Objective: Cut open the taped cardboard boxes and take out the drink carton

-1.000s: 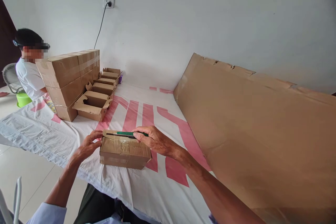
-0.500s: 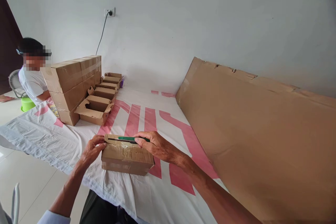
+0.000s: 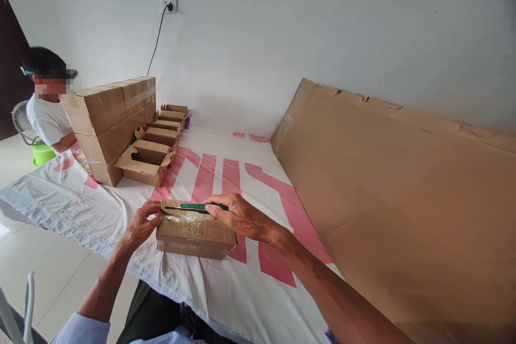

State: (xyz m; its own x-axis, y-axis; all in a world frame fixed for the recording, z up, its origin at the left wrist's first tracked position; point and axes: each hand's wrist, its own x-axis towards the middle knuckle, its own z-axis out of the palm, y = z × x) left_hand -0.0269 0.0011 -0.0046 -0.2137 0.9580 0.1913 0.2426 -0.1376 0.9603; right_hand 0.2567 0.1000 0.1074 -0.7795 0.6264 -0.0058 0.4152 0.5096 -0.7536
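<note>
Right hand (image 3: 229,212) fingers pinch one green cutter (image 3: 193,206) over one taped box (image 3: 197,235). Left hand (image 3: 140,224), thumb and fingers parted, touches its end.

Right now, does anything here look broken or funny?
Yes: the big cardboard sheet on the right has a ragged top edge with notches, so it looks torn. The clear tape on the small box looks wrinkled too. I see nothing spilled.
</note>
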